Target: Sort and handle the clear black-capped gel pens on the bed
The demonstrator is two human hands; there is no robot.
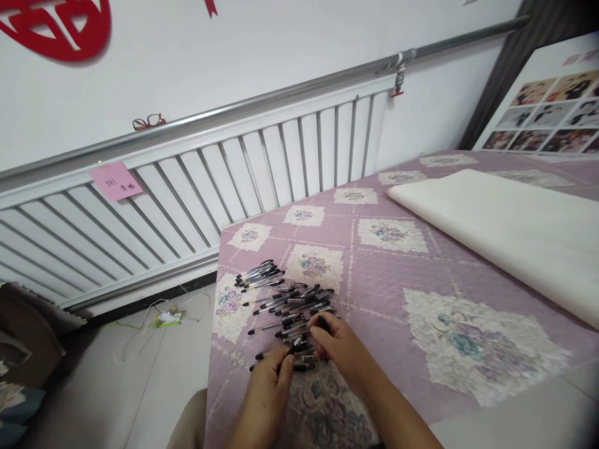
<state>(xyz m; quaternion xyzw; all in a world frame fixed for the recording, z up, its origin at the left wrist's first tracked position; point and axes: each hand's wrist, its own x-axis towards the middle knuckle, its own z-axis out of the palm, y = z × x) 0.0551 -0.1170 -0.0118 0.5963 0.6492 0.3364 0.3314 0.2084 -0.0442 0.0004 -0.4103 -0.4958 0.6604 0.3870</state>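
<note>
Many clear-barrelled pens [290, 302] with black caps lie in a loose pile near the left edge of a purple flowered cloth [384, 287]. At the pile's front, my left hand [269, 380] is closed around a pen [293, 347] whose dark end points up and to the right. My right hand [334, 340] is also closed, thumb and fingers pinching a black piece [322, 323]; whether it is a loose cap or the end of a whole pen I cannot tell. A tighter bunch of pens [259, 273] lies at the far left of the pile.
A folded cream sheet [505, 224] lies on the right of the cloth. Behind stands a white radiator [262, 168] with a pink note [116, 181]; glasses [148, 122] rest on its pipe. A photo board [547, 112] leans at the right. Thin wires lie on the floor [154, 368].
</note>
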